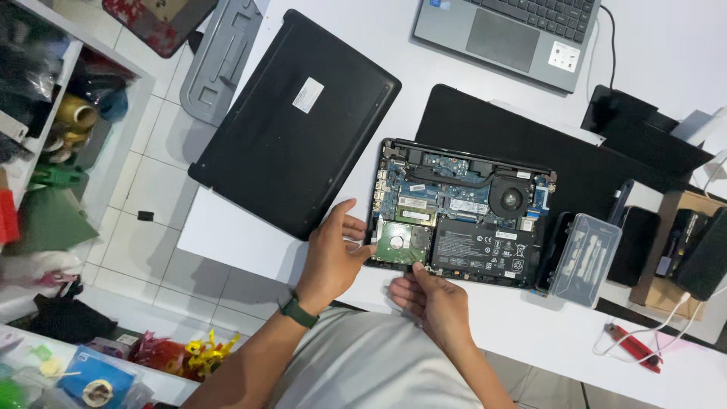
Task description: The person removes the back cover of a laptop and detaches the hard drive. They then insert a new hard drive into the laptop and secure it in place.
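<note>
An opened black laptop [462,216] lies bottom-up on the white table, its circuit board, fan and battery exposed. A silver hard drive [401,244] sits in its near left corner. My left hand [333,254] rests at the laptop's left edge, thumb and fingers touching the drive's left side. My right hand [432,299] is at the near edge, fingertips on the drive's lower right corner. The removed black bottom cover [295,125] lies to the left, partly over the table edge.
A grey open laptop [515,34] sits at the far side. A clear plastic parts box [583,257] stands right of the opened laptop, with a black mat [545,144] behind. Red-handled tool [632,348] and white cable lie near right. Cluttered shelves stand on the left.
</note>
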